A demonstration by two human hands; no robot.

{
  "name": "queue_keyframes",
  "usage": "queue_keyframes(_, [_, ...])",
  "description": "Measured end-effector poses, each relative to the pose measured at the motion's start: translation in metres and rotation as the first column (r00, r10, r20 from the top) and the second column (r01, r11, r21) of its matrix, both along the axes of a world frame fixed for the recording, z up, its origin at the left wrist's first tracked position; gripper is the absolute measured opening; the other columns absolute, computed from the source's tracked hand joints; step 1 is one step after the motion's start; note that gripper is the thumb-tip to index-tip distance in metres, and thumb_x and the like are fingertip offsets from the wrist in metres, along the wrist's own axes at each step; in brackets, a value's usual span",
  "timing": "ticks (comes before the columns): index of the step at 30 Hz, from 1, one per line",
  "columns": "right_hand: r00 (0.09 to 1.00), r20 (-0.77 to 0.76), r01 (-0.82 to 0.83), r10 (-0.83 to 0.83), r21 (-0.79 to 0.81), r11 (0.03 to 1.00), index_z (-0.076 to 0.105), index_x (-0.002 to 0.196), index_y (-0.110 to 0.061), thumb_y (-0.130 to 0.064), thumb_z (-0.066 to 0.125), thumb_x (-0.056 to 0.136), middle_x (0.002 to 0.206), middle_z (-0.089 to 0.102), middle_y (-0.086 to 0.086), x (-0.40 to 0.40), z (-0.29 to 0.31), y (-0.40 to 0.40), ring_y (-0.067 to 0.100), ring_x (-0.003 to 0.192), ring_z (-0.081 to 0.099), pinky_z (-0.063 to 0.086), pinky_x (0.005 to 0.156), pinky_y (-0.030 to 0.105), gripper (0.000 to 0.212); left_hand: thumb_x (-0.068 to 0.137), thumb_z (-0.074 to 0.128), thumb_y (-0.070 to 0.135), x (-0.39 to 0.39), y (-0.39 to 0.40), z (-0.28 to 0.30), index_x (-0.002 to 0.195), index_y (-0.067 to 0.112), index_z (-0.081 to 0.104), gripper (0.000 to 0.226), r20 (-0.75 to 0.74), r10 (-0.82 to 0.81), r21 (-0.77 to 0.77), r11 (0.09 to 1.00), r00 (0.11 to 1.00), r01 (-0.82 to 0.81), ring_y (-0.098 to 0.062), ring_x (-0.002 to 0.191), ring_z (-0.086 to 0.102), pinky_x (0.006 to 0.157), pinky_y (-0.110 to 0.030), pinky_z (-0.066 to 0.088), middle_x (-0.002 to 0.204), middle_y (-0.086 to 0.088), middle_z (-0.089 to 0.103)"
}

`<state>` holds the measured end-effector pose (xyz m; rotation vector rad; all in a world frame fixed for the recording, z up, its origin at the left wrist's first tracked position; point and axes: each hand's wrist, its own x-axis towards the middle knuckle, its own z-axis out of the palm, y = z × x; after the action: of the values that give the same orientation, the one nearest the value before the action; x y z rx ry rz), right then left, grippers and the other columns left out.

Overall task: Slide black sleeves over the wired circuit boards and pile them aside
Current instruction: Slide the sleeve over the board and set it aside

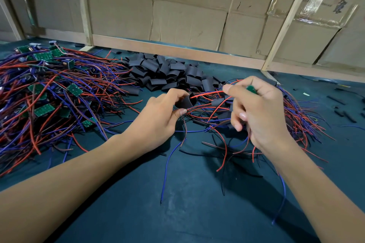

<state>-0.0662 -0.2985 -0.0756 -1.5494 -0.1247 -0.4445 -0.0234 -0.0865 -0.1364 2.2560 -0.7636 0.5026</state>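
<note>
So right now your left hand [164,112] is pinching one black sleeve [186,101] between thumb and fingers, mouth of the tube facing roughly 3 o'clock, toward your other hand. Your right hand [256,112] has its fingers curled round a green circuit board [251,89], only a corner of it peeking out near the knuckles, and thumb and forefinger look to be pinching a red wire [209,94] that runs off toward 9 o'clock, straight at the sleeve opening.

That line is what matters here imo. The sleeve's long axis and the wire both lie along the 9-to-3 line between your hands, so the feed is basically left-right. The red wire's tip looks like it's at or just inside the mouth, can't tell which from here. The board's other wires droop down toward 6 o'clock, and I'd guess those have to be gathered in too or they'll snag at the rim.

Left hand is nearer the sleeve pile [169,73] at 12 o'clock and the unsleeved boards [43,89] at 9 o'clock. Finished ones [296,112] seem to sit behind your right hand, around 2 o'clock, so the drop-off is probably a short move for that hand.
</note>
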Motion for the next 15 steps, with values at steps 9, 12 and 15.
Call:
queue_keyframes(9, [0.872,-0.407,-0.338,0.272,-0.097,0.936,0.077,0.096,-0.027,-0.042,0.076,0.088,0.067,0.048,-0.001,-0.005,-0.002,0.005,0.01,0.042,0.027,0.022,0.038,0.015,0.017,0.098,0.057,0.007,-0.008,0.0,0.017,0.121,0.009,0.057,0.023,0.206,0.048,0.128,0.989,0.977,-0.076,-0.023,0.091,0.055,0.088,-0.04,0.036,0.097,-0.004,0.067])
queue_keyframes(12, [0.859,-0.416,-0.325,0.297,0.004,0.946,0.066,0.12,-0.02,-0.026,0.074,0.091,0.078,0.065,0.006,-0.003,0.001,0.003,0.014,0.045,0.041,0.026,0.035,0.019,0.031,0.098,0.057,0.001,-0.008,0.004,0.019,0.115,0.006,0.058,0.018,0.194,0.056,0.082,0.994,0.979,-0.073,-0.017,0.083,0.046,0.079,-0.032,0.032,0.091,-0.006,0.069])
queue_keyframes(15, [0.861,-0.409,-0.299,0.303,0.076,0.951,0.054,0.127,-0.007,-0.006,0.069,0.092,0.093,0.075,0.015,-0.002,0.004,0.001,0.019,0.052,0.053,0.034,0.034,0.023,0.038,0.097,0.057,0.001,-0.007,0.007,0.022,0.111,0.007,0.058,0.015,0.177,0.105,0.011,0.994,0.978,-0.109,-0.017,0.076,0.037,0.07,-0.02,0.027,0.083,-0.005,0.069])
